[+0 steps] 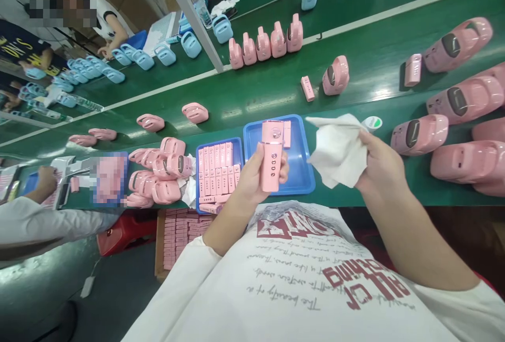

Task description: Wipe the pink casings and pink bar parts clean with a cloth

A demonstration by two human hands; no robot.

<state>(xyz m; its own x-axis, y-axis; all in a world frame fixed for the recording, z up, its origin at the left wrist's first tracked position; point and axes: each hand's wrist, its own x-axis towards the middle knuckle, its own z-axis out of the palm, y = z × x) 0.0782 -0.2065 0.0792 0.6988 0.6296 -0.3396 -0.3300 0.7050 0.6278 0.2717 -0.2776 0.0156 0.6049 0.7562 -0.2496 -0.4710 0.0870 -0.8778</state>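
My left hand (252, 173) is closed round a pink rectangular device (271, 166) with a row of small dark marks down its front and a round emblem near its top. It is held upright in front of a blue tray (307, 173), in which another pink piece (288, 134) lies. In my right hand (381, 160) a crumpled white cloth (339, 150) is pinched and hangs to the left, beside the tray and apart from the device. Left of my left hand, a second blue tray (198, 158) holds rows of similar pink devices (215, 173).
Pink handled housings (420, 134) crowd the right side, and more (161, 166) are heaped at left. Several stand in a row (263, 44) along the green bench (252, 92). A metal post (197, 21) rises at the back. Co-workers sit opposite and a co-worker's hand (46, 181) is at far left.
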